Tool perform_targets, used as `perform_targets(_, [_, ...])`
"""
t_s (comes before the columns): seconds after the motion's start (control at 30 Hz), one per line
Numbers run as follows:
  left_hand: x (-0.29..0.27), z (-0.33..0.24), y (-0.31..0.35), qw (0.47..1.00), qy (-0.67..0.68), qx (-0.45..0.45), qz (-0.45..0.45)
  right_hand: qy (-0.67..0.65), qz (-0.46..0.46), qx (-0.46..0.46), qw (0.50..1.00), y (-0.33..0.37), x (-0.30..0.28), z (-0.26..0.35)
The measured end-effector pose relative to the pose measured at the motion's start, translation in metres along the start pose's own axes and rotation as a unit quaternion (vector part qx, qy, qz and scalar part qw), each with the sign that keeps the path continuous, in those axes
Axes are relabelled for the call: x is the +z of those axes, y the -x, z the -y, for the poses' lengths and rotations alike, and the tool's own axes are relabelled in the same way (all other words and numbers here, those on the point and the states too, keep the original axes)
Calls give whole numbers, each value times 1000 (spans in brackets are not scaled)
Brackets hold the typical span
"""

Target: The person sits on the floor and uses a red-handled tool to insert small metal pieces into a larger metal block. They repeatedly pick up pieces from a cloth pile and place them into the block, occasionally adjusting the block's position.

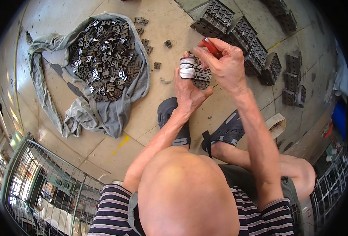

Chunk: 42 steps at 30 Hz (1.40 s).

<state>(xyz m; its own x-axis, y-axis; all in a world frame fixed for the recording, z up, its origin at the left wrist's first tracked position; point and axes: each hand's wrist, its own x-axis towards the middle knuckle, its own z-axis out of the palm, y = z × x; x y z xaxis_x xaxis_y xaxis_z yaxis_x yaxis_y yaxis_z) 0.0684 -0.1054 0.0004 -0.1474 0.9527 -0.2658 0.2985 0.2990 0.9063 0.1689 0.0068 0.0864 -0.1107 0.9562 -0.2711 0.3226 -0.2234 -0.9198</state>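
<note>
My left hand [189, 91], with white tape wound round a finger, is closed on a small block of dark metal pieces [202, 77] just above the floor. Its fingers hide part of the block. My right hand [230, 67] grips a red-handled tool [213, 48] directly over the far side of that block. The tool's working end cannot be made out. To the left, a big heap of small metal clips [107, 59] lies on a spread grey cloth [141, 84]. Several loose clips [157, 65] are scattered between the heap and my left hand.
Rows of stacked dark metal blocks [243, 33] stand at the far right, with more blocks [293, 76] beyond them. A white container [276, 125] sits right of my dark clog [228, 129]. Wire cages [44, 177] flank me at lower left and right.
</note>
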Motion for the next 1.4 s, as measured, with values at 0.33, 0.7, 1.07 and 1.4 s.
perform_targets(0.33, [-14,-2,-16,997,70,38,5,312,203,-351,859,-38,-41,2])
perform_targets(0.7, [-41,-20,-89,969,137,87,188,-61,-187,76,978,40,23,-58])
perform_targets(1.07, [-43,-15,-90,971,119,116,174,-100,-163,4,981,43,29,-60])
perform_targets(1.4, [-41,-6,-86,969,98,120,194,-158,-192,17,968,42,26,-53])
